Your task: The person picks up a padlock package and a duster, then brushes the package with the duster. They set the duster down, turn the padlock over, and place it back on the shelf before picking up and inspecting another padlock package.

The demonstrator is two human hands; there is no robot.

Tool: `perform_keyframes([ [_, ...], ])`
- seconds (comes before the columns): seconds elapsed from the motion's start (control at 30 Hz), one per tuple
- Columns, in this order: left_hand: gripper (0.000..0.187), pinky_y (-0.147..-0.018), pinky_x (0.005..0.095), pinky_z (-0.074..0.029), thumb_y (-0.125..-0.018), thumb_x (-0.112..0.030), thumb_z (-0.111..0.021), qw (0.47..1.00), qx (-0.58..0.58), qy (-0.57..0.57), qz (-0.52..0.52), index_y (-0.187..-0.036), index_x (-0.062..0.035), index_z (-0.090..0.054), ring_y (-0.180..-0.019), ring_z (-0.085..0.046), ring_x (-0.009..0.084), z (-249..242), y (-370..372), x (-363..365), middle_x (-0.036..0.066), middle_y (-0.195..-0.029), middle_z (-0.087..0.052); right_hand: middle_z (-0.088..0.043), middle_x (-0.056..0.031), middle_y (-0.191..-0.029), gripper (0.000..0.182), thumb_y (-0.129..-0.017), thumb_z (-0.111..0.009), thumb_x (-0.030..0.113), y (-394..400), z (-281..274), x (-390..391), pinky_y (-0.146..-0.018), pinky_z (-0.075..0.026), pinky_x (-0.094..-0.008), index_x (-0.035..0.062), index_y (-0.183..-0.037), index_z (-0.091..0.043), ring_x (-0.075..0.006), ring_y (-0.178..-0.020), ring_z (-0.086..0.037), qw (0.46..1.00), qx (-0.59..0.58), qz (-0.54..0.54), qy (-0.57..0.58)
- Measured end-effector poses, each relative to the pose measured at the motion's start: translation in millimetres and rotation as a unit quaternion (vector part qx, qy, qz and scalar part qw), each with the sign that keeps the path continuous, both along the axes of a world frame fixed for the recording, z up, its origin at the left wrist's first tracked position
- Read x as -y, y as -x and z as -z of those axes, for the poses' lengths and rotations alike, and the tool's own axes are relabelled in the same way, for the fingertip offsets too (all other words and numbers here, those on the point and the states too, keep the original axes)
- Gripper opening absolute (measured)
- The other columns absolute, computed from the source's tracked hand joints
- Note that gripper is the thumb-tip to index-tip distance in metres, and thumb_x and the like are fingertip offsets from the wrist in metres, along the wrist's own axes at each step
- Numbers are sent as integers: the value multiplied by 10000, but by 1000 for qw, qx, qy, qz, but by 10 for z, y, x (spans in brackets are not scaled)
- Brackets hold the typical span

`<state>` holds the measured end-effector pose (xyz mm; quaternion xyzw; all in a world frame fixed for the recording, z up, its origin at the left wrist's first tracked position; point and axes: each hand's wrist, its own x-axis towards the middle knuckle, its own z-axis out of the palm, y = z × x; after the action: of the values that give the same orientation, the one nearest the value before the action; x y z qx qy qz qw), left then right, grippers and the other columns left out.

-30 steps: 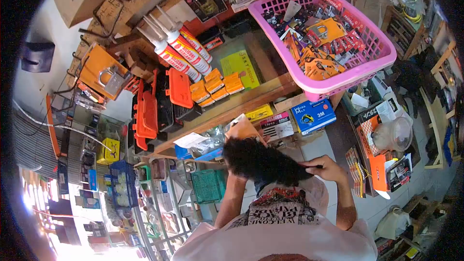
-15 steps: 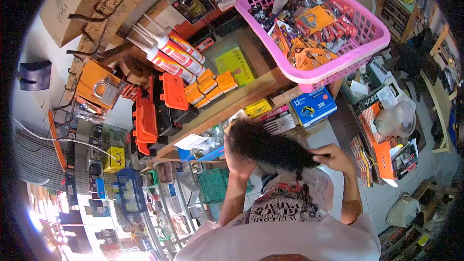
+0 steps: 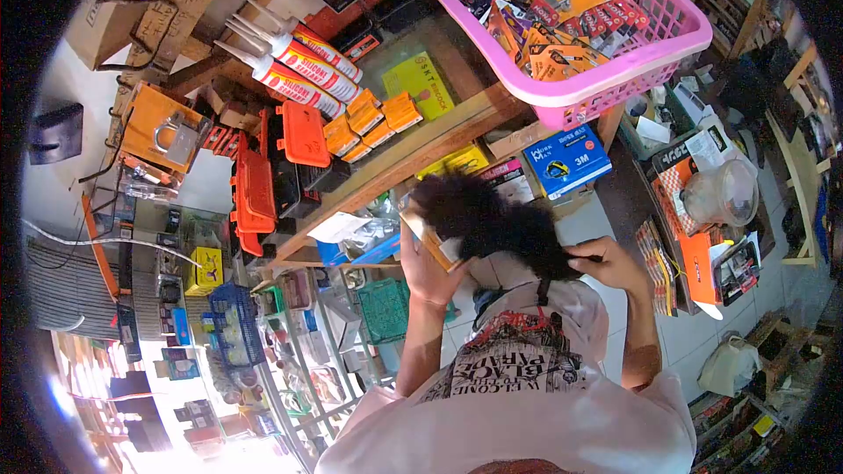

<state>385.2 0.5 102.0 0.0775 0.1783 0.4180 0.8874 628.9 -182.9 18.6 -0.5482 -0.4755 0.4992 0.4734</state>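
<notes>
Left hand (image 3: 428, 265) props a flat card (image 3: 432, 241) upright, fingers clamped on it, while right hand (image 3: 610, 265) grips the black hair (image 3: 496, 224), fingers together, below the shelf's (image 3: 421, 145) front edge.

A wooden worktop (image 3: 457, 127) carries a pink basket (image 3: 615, 79) full of packaged padlocks at one end. Beside it lie a yellow-green box (image 3: 420, 83), a row of small orange boxes (image 3: 369, 127), three sealant tubes (image 3: 294, 66) and orange-lidded cases (image 3: 303, 136).
</notes>
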Motion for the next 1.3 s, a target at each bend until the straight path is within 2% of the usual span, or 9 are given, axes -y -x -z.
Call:
perform_keyframes([
  [0.13, 676, -1135, 528, -359, -1019, -593, -255, 963, 66, -182, 188, -1507, -144, -382, -1364, -445, 378, 108, 188, -62, 136, -1479, -477, -757, -138, -995, 290, -868, -725, 44, -108, 38, 40, -786, -527, -290, -12, -1151, -697, -122, -867, -681, 993, 32, -109, -40],
  [0.23, 712, -1075, 631, -384, -1002, -624, -287, 999, 13, 7, 33, -1502, -127, -380, -1315, -472, 451, 29, 138, -10, 195, -1448, -489, -757, -138, -994, 288, -862, -730, 40, -8, 50, 33, -779, -527, -289, -2, -1146, -704, -126, -872, -688, 1000, 16, 13, -13],
  [0.5, 657, -1143, 498, -335, -1004, -614, -328, 993, -92, -31, 69, -1468, -167, -455, -1343, -467, 314, 112, 260, 56, 118, -1452, -506, -735, -143, -1111, 303, -891, -698, 49, -21, -24, 75, -901, -514, -298, 2, -1190, -680, -164, -1015, -690, 998, 19, -23, 50],
  [0.6, 643, -1170, 488, -290, -1010, -583, -343, 964, -86, -228, 104, -1473, -148, -447, -1373, -434, 316, 162, 199, 37, 113, -1475, -485, -734, -146, -1113, 312, -885, -704, 50, -39, -61, 67, -911, -513, -299, -7, -1190, -674, -164, -1012, -687, 996, -4, -86, 5],
  [0.77, 643, -1142, 562, -318, -1014, -598, -310, 992, -100, -36, 67, -1515, -200, -383, -1388, -406, 382, 62, 204, 82, 136, -1527, -419, -725, -159, -1136, 293, -898, -692, 48, 39, 38, 9, -921, -506, -299, -15, -1183, -673, -167, -1024, -682, 997, 13, -70, 29],
  [0.8, 667, -1147, 551, -319, -1007, -610, -314, 989, 54, -65, 119, -1515, -183, -386, -1383, -417, 370, 119, 201, 78, 139, -1519, -431, -730, -156, -1121, 270, -907, -684, 48, 15, 3, -11, -910, -509, -299, -22, -1168, -678, -168, -1012, -684, 993, 20, -112, 3],
  [1.17, 633, -1091, 515, -392, -1001, -551, -405, 995, -55, -23, 77, -1360, -50, -551, -1304, -511, 292, 134, 260, 105, 128, -1385, -580, -736, -166, -1095, 311, -881, -689, 28, 374, 1, -182, -862, -509, -284, -39, -1184, -672, -120, -961, -663, 999, -3, 27, -28],
  [1.2, 751, -1143, 572, -322, -971, -649, -382, 995, -62, -14, 75, -1514, -132, -343, -1369, -431, 376, 197, 277, 34, 176, -1485, -450, -729, -168, -1121, 324, -886, -679, 21, 360, -2, -191, -874, -507, -282, -33, -1205, -664, -123, -970, -661, 999, 34, -7, -24],
  [1.3, 652, -1137, 563, -322, -989, -594, -386, 984, -19, -126, 128, -1487, -175, -418, -1378, -433, 334, 299, 281, 44, 114, -1480, -476, -725, -169, -1128, 337, -891, -671, 14, 337, -103, -192, -876, -506, -276, -21, -1225, -658, -129, -986, -660, 994, 14, -94, -60],
])
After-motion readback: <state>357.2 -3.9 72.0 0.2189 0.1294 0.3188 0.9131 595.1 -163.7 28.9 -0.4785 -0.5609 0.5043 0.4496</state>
